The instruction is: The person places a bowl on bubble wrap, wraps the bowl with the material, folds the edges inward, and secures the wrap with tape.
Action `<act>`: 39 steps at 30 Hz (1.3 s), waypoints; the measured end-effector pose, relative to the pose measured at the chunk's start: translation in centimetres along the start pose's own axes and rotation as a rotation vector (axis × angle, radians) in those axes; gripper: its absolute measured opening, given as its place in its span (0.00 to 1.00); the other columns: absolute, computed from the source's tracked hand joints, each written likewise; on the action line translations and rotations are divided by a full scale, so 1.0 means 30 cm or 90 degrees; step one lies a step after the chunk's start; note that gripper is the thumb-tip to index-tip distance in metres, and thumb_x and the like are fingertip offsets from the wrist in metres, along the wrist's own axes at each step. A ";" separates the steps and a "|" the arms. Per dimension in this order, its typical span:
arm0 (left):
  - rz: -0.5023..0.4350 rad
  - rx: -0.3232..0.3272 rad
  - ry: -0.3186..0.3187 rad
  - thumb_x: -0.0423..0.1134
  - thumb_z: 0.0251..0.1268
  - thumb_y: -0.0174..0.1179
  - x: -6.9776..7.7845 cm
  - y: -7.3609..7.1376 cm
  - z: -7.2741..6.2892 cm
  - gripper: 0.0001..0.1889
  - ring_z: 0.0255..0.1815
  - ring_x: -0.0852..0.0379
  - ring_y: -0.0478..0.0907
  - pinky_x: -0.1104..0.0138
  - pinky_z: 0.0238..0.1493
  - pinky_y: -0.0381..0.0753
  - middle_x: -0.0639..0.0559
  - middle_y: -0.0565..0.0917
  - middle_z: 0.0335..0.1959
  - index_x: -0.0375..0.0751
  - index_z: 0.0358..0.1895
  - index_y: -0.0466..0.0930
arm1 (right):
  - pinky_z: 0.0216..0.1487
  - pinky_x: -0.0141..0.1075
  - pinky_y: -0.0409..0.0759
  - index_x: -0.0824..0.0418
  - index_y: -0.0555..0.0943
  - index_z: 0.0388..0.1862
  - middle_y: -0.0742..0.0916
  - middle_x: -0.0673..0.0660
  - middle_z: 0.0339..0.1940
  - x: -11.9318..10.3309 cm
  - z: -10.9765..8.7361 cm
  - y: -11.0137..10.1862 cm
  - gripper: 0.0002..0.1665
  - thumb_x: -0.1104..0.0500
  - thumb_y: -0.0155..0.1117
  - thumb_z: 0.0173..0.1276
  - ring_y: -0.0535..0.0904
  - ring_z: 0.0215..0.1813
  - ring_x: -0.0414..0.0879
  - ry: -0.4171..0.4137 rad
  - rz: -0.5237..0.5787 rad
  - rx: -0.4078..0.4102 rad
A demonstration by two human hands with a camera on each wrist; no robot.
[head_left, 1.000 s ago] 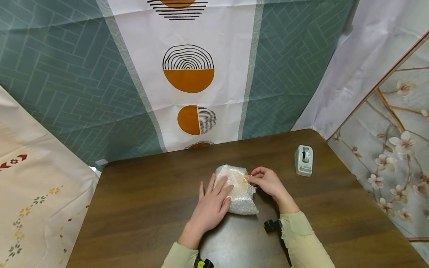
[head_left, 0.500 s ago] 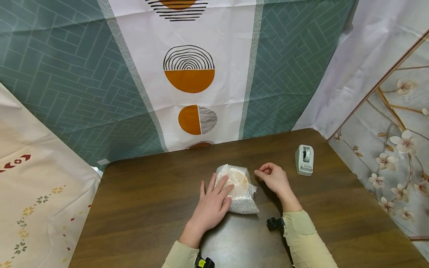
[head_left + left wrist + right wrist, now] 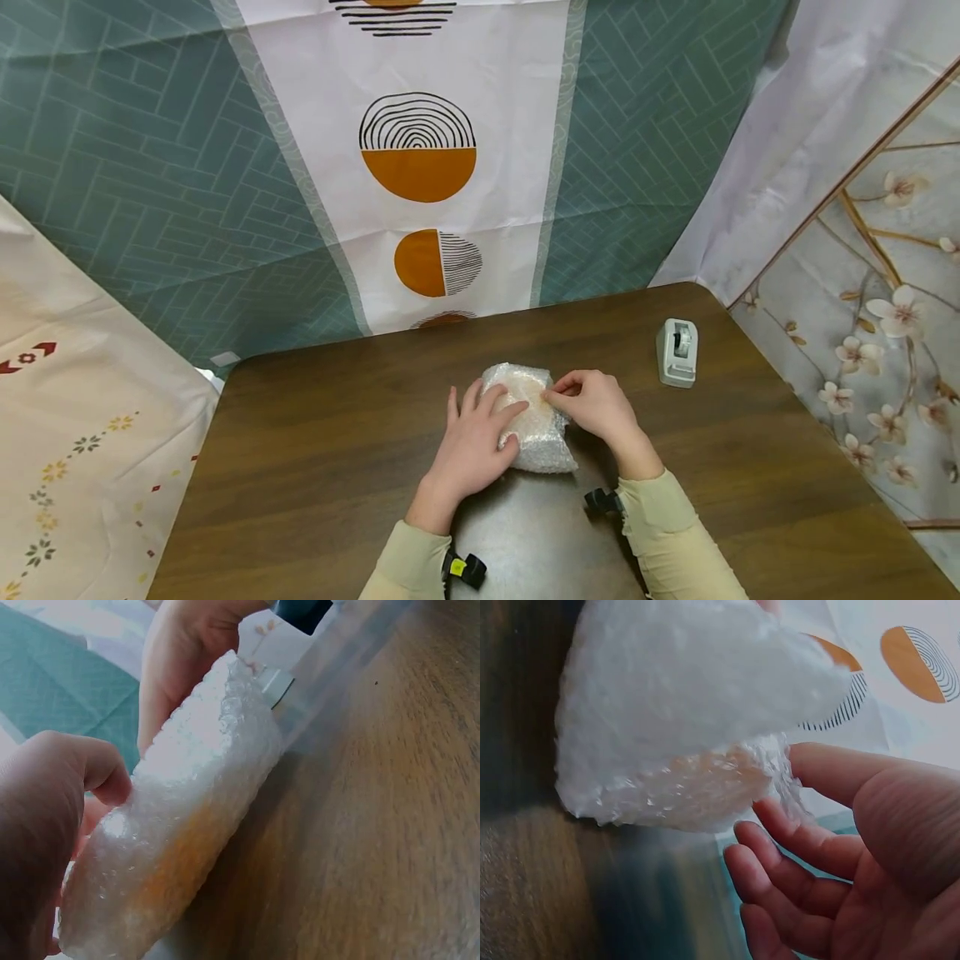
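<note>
A package wrapped in clear bubble wrap lies on the table, with something orange showing faintly through the bubble wrap in the left wrist view. My left hand rests on the package's left side, fingers spread over its top. At the opposite side, my right hand pinches the wrap's edge between thumb and forefinger. The right wrist view shows a loose flap of bubble wrap between that thumb and forefinger, while the other fingers of the right hand curl loosely below it.
A pale grey tape dispenser stands toward the back right of the dark wooden table. Patterned cloths hang behind and at both sides, including a teal and white curtain along the back edge.
My right hand left the package's right edge, moved a little rightward half a second ago, and is now back pinching the wrap there. The left hand stays on the package, its fingers slightly more bent.
</note>
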State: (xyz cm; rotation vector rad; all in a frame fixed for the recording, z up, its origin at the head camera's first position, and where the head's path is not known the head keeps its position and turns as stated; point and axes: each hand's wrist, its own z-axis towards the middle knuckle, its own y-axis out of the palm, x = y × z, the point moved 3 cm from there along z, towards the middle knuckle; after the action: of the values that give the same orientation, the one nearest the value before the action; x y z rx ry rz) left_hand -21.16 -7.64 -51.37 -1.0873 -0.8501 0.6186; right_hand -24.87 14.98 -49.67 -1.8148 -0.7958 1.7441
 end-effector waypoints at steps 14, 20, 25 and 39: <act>0.036 0.015 -0.019 0.50 0.71 0.52 0.015 0.013 0.013 0.28 0.82 0.33 0.56 0.24 0.74 0.49 0.47 0.70 0.76 0.64 0.73 0.81 | 0.29 0.42 0.76 0.52 0.87 0.34 0.86 0.47 0.28 -0.045 -0.004 0.052 0.19 0.39 0.76 0.65 0.81 0.30 0.45 0.044 -0.100 0.060; 0.045 0.032 -0.019 0.49 0.70 0.53 0.024 0.025 0.021 0.28 0.81 0.32 0.57 0.25 0.74 0.52 0.46 0.71 0.75 0.63 0.72 0.82 | 0.26 0.43 0.75 0.53 0.85 0.32 0.84 0.49 0.26 -0.061 0.000 0.064 0.14 0.44 0.71 0.68 0.79 0.27 0.48 0.041 -0.131 0.082; 0.047 0.038 -0.018 0.48 0.70 0.52 0.024 0.031 0.020 0.28 0.81 0.32 0.57 0.25 0.74 0.51 0.46 0.72 0.74 0.64 0.72 0.82 | 0.25 0.43 0.73 0.53 0.83 0.30 0.82 0.50 0.24 -0.066 -0.002 0.070 0.12 0.48 0.70 0.68 0.78 0.26 0.48 0.030 -0.138 0.091; 0.041 0.038 -0.008 0.49 0.71 0.53 0.025 0.031 0.015 0.27 0.81 0.31 0.57 0.24 0.73 0.53 0.45 0.73 0.72 0.61 0.72 0.82 | 0.28 0.43 0.74 0.51 0.85 0.31 0.84 0.46 0.26 -0.047 -0.004 0.085 0.22 0.35 0.72 0.68 0.79 0.29 0.46 0.042 -0.116 0.076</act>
State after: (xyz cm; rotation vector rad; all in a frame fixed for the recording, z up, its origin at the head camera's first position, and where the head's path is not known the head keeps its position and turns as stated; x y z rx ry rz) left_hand -21.15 -6.49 -51.94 -1.0615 -0.8052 0.7014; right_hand -24.60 12.19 -50.45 -1.6577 -0.7863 1.5729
